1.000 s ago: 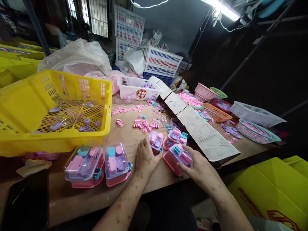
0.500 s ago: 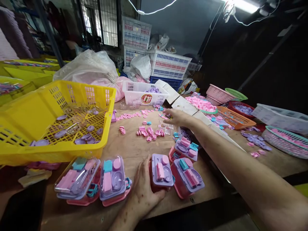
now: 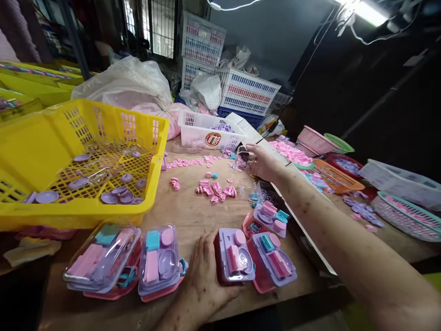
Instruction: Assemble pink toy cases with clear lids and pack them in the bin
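Observation:
My left hand (image 3: 203,271) rests at the near table edge, fingers curled against the left side of a pink toy case with a purple tray (image 3: 234,255). A second such case (image 3: 274,262) lies right beside it, and a third (image 3: 268,216) sits just behind. My right hand (image 3: 260,161) is stretched far out over the table and holds a clear plastic lid (image 3: 243,158) lifted a little above the wood. Two closed cases under clear lids (image 3: 160,262) (image 3: 103,259) lie to the left of my left hand.
A big yellow basket (image 3: 79,214) with purple discs and clear lids stands at the left. Small pink and blue parts (image 3: 215,188) are scattered mid-table. A white basket (image 3: 193,133), a long cardboard strip (image 3: 262,142) and several small baskets (image 3: 336,174) lie behind and to the right.
My right hand has gone from the near case out across the table and has picked up a clear lid. My left hand stayed on the near case.

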